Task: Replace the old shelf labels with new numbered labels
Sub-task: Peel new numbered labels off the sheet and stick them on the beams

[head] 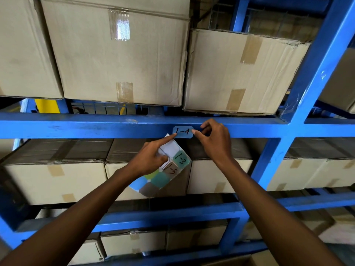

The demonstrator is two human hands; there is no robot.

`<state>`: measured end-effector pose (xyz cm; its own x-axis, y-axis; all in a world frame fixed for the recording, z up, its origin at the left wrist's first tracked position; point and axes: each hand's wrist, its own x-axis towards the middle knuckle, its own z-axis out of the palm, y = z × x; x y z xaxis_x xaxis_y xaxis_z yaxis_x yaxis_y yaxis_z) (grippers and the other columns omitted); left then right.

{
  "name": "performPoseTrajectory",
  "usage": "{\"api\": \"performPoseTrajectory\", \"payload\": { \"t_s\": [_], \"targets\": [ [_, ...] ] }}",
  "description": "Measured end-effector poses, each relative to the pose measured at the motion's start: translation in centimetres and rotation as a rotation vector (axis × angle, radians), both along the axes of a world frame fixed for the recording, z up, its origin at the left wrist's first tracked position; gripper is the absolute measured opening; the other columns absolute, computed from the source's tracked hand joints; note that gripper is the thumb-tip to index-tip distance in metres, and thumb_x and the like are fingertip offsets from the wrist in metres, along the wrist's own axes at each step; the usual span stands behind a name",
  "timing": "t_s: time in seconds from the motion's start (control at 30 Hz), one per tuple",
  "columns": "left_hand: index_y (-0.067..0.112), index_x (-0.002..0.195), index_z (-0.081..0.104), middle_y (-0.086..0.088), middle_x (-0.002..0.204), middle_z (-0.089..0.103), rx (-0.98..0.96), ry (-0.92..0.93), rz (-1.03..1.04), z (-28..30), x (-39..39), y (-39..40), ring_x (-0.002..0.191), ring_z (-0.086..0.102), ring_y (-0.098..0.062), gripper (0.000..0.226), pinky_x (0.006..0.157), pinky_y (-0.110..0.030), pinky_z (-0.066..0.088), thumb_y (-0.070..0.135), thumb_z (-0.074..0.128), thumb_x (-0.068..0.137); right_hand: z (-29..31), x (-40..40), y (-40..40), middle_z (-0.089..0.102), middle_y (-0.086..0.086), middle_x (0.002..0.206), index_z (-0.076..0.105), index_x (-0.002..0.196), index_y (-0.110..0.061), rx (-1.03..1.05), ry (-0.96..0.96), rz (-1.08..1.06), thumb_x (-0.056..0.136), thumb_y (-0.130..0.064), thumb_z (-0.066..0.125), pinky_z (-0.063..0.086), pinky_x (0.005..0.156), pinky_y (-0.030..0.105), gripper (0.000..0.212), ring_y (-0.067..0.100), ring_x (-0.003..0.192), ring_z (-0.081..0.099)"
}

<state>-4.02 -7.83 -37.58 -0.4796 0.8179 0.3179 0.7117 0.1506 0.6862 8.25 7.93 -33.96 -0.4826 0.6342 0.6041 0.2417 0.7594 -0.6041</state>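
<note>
A pale blue label [182, 132] marked "1-4" lies flat against the front of the blue shelf beam [80, 126]. My left hand [151, 160] holds a sticker sheet [163, 175] with coloured labels, two of them marked "1-3" and "1-5", and its index finger touches the left edge of the "1-4" label. My right hand [214, 141] is at the label's right edge, thumb tip against it, the other fingers curled on the beam.
Large taped cardboard boxes [119, 54] fill the shelf above the beam, and more boxes [55, 179] sit on the shelves below. A blue upright post [315, 73] rises at the right. Lower blue beams [172, 214] cross under my forearms.
</note>
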Motion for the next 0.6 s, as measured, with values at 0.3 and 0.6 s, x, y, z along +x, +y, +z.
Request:
{"api": "performPoseTrajectory", "payload": {
  "t_s": [0.3,0.6],
  "targets": [
    [0.028,0.145,0.033,-0.010,0.129,0.057,-0.010,-0.009,0.019,-0.1,0.4,-0.6,0.095,0.055,-0.012,0.072,0.063,-0.015,0.050,0.001,0.059,0.084,-0.1,-0.7,0.0,0.066,0.002,0.078,0.063,0.085,-0.016,0.248,-0.166,0.158,0.076,-0.025,0.073,0.042,0.067,0.031,0.016,0.018,0.084,0.054],
    [0.031,0.145,0.032,-0.011,0.138,0.050,-0.064,-0.058,0.011,0.1,0.6,-0.5,0.122,0.051,-0.029,0.072,0.089,-0.051,0.054,0.002,0.059,0.085,-0.3,-0.2,1.1,0.068,0.005,0.080,0.063,0.084,-0.013,0.387,-0.218,0.084,0.075,-0.020,0.074,0.037,0.068,0.029,0.016,0.022,0.085,0.055]
  ]
}}
